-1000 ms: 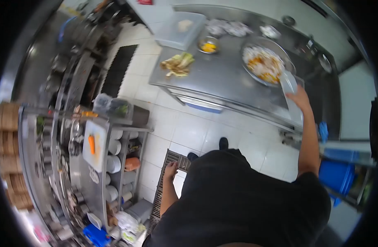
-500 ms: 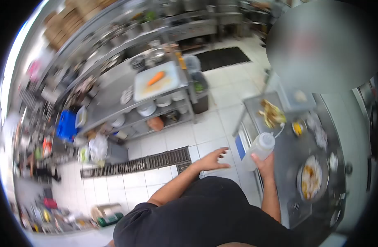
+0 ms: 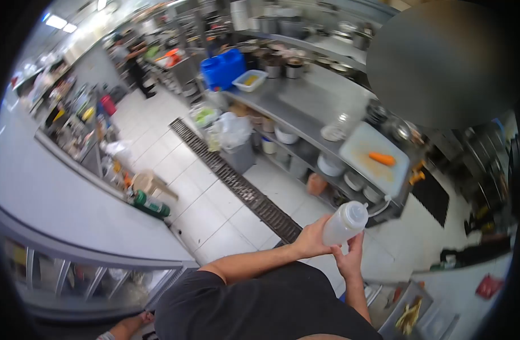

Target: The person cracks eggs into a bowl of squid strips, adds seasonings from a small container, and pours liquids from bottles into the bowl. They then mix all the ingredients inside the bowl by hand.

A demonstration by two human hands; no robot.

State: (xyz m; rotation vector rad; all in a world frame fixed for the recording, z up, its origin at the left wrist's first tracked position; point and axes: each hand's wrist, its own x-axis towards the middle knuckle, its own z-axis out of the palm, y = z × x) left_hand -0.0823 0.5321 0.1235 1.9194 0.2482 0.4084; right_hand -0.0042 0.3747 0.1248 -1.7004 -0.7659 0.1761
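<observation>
A translucent white squeeze bottle [image 3: 344, 225] is held in front of me, tilted, its capped end towards the camera. A thin tube or nozzle bends away from its cap to the right. My left hand [image 3: 312, 240] is closed round the bottle's left side, with its fingertips hidden behind it. Lower and to the right, my right hand [image 3: 349, 260] grips the base end, thumb in front and fingers up the far side. Past the bottle, a peeled-looking carrot [image 3: 382, 158] lies on a white cutting board [image 3: 359, 148] on a steel table [image 3: 311, 93].
A floor drain grate [image 3: 237, 184] crosses the tiles on my left. A grey bin [image 3: 237, 158] with plastic bags stands by the table, below a blue jerrycan [image 3: 223, 69]. Another person [image 3: 134, 65] stands far back; someone else's hand [image 3: 132, 324] shows at lower left.
The view has swung left, away from the counter with the bowl. My left hand, open and empty before, has joined my right hand on the squeeze bottle.
</observation>
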